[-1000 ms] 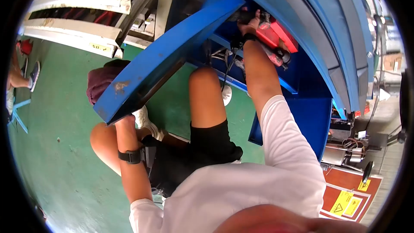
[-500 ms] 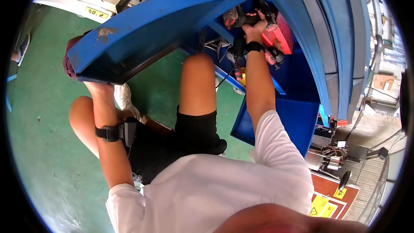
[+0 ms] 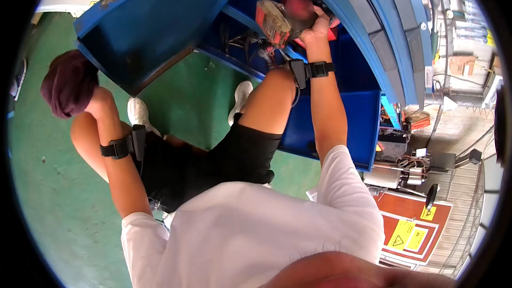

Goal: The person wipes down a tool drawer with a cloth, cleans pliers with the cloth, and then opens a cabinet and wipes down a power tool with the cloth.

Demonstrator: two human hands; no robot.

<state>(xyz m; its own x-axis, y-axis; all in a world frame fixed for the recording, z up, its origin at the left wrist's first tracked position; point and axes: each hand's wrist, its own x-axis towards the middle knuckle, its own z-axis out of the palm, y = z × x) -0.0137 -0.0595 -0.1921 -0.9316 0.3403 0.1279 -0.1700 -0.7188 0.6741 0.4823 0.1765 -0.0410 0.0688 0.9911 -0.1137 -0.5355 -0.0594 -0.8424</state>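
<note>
My left hand point(image 3: 100, 100) is closed round a dark maroon cloth point(image 3: 69, 84) at the left, beside the lower corner of a blue door panel point(image 3: 154, 21). My right hand point(image 3: 316, 28) is wrapped round a red and black power tool point(image 3: 298, 8), blurred by motion, inside the blue cabinet point(image 3: 349, 74). On the tool's left end is a dirty red and grey block point(image 3: 273, 23), like a battery. Red cases or tools lie partly hidden behind my right hand.
Below the cabinet opening a blue tray-like panel point(image 3: 333, 128) juts out by my right forearm. Cables and small tools lie in a lower compartment point(image 3: 240, 42). At the right stand a red-brown board with yellow labels point(image 3: 410, 229) and wiring. My knees are near the cabinet.
The tool has risen out toward me in my right hand. My left hand with the cloth has come away from the panel's edge, down and left. The view has shifted.
</note>
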